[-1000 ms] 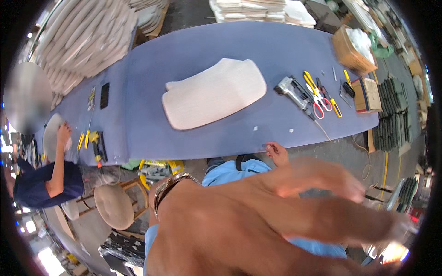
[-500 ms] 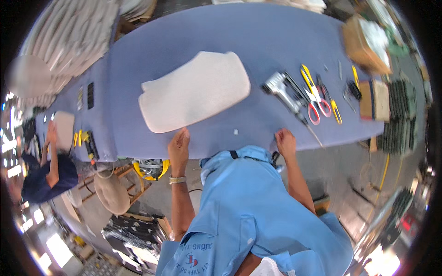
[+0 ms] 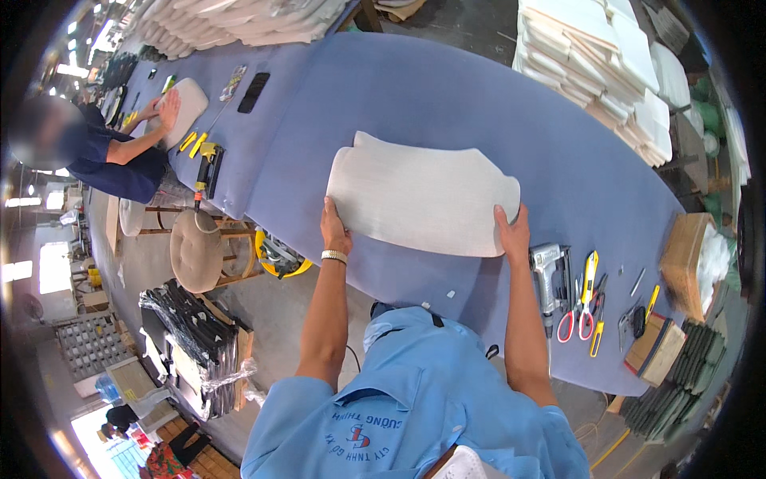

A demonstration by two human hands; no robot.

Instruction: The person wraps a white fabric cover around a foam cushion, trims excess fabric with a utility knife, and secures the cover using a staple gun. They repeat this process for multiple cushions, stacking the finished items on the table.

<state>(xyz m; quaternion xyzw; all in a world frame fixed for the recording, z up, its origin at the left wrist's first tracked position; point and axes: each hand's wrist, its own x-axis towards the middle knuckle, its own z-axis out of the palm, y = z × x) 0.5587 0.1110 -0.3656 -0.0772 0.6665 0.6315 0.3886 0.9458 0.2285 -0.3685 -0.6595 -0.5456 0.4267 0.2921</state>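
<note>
A pale beige fabric-covered panel [image 3: 423, 195], with rounded corners and a notched outline, is between my hands over the blue-grey table. My left hand [image 3: 335, 229] grips its left edge, thumb on top and fingers partly hidden beneath. At the opposite end, my right hand [image 3: 513, 232] holds the right edge, its thumb over the face. A shadow falls on the cloth below the panel, near my right forearm; I cannot tell whether the panel is fully off the table. Just right of that forearm lies a grey staple gun [image 3: 548, 275].
Red-handled scissors [image 3: 586, 319], a yellow cutter [image 3: 590, 271] and a small wooden box [image 3: 656, 349] lie at the right. White padded panels [image 3: 590, 72] are stacked beyond the table. On the left, a co-worker [image 3: 120, 152] presses a similar panel [image 3: 189, 112]. A round stool [image 3: 197, 251] stands below.
Both hands have moved from the table's near edge onto the panel and gripped its ends. The panel is turned to a different angle. My view has swung, showing more of the right-hand stacks.
</note>
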